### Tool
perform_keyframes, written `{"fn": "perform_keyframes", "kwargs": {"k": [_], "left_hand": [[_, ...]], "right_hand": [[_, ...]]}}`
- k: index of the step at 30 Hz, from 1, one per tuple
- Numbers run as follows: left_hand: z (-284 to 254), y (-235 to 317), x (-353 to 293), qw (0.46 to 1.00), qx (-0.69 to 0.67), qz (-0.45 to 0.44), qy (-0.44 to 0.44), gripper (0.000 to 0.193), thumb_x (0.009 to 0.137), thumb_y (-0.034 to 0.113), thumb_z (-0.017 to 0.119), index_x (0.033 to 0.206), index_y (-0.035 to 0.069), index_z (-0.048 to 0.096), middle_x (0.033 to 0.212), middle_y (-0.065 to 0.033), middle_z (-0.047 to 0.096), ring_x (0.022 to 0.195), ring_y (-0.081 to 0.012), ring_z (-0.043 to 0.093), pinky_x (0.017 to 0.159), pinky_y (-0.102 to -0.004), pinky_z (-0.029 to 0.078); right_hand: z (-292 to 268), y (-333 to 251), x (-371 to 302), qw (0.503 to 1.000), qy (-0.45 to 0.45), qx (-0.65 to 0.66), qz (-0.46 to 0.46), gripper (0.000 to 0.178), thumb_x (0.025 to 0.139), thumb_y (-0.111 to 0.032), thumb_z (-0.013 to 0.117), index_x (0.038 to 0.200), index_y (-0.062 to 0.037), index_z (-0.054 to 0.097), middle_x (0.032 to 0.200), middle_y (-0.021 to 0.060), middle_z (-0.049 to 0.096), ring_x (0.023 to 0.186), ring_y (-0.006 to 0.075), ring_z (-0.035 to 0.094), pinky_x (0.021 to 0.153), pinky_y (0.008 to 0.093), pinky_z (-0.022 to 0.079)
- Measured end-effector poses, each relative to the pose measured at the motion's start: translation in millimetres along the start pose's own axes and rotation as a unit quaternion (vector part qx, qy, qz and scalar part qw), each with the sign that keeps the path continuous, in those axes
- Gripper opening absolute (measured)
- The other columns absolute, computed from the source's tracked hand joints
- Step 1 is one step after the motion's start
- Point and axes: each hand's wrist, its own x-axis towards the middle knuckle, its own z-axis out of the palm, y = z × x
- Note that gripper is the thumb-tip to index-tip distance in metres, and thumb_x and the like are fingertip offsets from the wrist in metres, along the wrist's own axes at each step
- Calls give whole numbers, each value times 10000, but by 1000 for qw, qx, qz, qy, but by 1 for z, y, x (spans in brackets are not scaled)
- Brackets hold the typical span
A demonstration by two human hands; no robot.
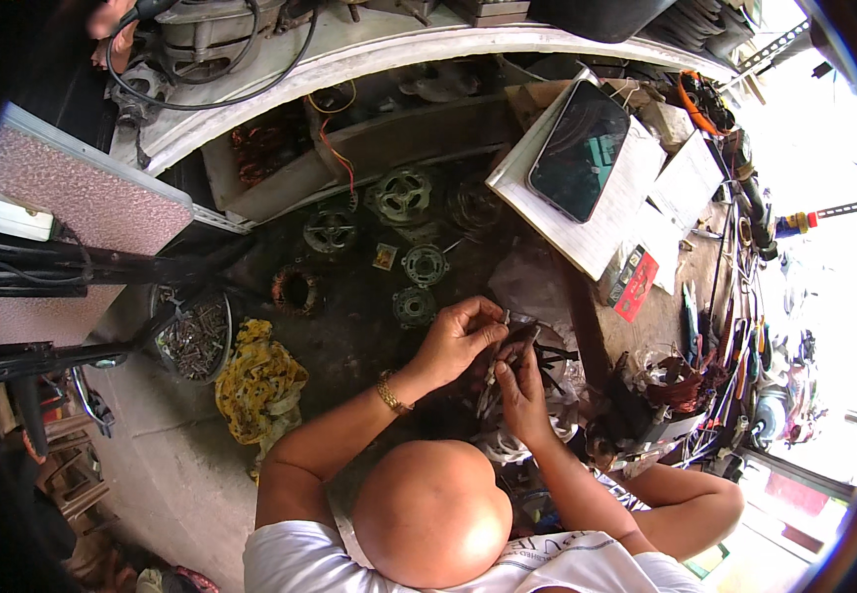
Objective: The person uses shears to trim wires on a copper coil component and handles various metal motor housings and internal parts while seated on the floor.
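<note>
My left hand [456, 341], with a gold-coloured band at the wrist, has thumb and fingertips pinched on a thin, whitish piece [506, 318] too small to name. Just to its right and nearer me, my right hand [524, 397] closes its thumb and fingers around a dark part [515, 348] whose kind I cannot make out. Dark strips [553, 354] stick out beyond the right fingers. Clear crumpled plastic [569, 390] lies beside and under the hands. Beyond my left hand, round metal motor covers [426, 265] rest on the dark floor, with a copper-wound ring [295, 290] further left.
To the left are a yellow patterned cloth [256, 381] and a bowl [223, 361] of screws. On the bench at right, a phone [580, 148] lies on an open notebook [636, 168], near a red card [635, 285] and copper wire [676, 387]. A white-edged shelf [349, 64] spans the far side.
</note>
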Motion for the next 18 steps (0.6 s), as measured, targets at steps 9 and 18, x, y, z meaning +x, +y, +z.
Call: {"fn": "perform_keyframes", "kwargs": {"k": [9, 18], "left_hand": [[-6, -68, 143, 913, 402, 66, 36, 308, 875, 219, 516, 1115, 38, 581, 995, -130, 642, 885, -298, 616, 802, -415, 475], [30, -166, 253, 730, 680, 14, -64, 336, 867, 204, 502, 1152, 33, 546, 1121, -160, 575, 1035, -320, 549, 881, -420, 432]], "right_hand": [[-66, 9, -70, 978, -32, -191, 80, 382, 915, -79, 449, 1278, -12, 349, 1030, 76, 508, 835, 117, 481, 723, 256, 414], [-96, 29, -93, 978, 84, -89, 170, 324, 911, -71, 475, 1225, -17, 418, 811, 39, 544, 717, 103, 500, 627, 262, 411]]}}
